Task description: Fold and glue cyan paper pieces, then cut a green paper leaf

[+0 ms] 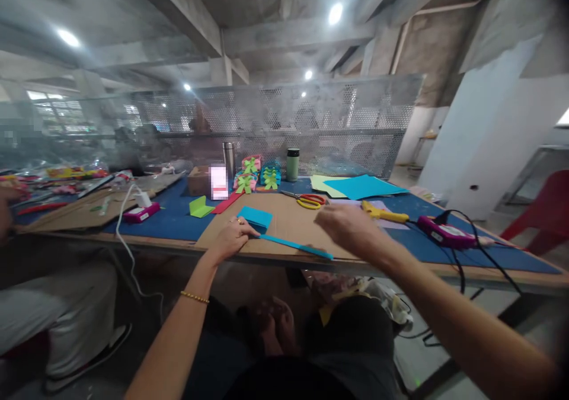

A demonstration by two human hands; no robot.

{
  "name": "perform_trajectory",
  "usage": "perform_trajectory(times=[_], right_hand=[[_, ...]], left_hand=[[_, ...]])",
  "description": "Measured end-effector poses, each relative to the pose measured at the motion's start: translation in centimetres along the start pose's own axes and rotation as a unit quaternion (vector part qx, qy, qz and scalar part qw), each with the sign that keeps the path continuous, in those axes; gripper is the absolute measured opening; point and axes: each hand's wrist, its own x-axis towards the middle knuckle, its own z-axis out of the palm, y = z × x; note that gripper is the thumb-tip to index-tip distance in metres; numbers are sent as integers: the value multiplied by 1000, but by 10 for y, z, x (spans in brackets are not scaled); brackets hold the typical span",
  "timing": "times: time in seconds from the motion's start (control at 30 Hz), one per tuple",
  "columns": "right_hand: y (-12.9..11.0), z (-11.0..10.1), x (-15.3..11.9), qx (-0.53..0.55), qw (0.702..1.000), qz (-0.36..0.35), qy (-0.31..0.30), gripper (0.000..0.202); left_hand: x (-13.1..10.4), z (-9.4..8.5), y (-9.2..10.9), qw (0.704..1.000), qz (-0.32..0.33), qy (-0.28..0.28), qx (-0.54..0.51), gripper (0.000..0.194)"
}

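Observation:
My left hand (233, 237) presses its fingers on the near end of a blue paper strip (296, 246), beside a folded blue paper piece (255, 217). Both papers lie on a cardboard sheet (284, 210). The strip runs right along the cardboard's front edge. Raised over the cardboard's right part is my right hand (349, 228), fingers curled and blurred; whether it holds anything is hidden. Just beyond it lie scissors (311, 201) with red and yellow handles, and to its right a yellow glue gun (384, 213).
Blue and pale green sheets (367, 186) lie at the back right. A purple power strip (446, 232) with black cables is at right. Bottles, bows and a box (200, 181) stand behind. Another person sits at far left.

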Motion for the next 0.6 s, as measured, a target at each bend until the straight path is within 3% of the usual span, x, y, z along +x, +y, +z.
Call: perform_trajectory(times=[0.07, 0.13, 0.2, 0.37, 0.6], right_hand=[[-46, 13, 3, 36, 993, -109, -21, 21], [-76, 33, 2, 53, 991, -119, -28, 24], [-90, 53, -1, 38, 994, -100, -22, 28], [-84, 75, -11, 21, 996, -79, 43, 34], [-68, 54, -34, 61, 981, -64, 172, 21]], left_hand=[[1, -1, 3, 1000, -4, -10, 17, 43], [1, -2, 6, 999, -4, -18, 40, 41], [0, -2, 7, 998, 7, -23, 61, 38], [-1, -4, 13, 996, 40, -21, 80, 25], [5, -27, 31, 999, -1, 38, -19, 20]])
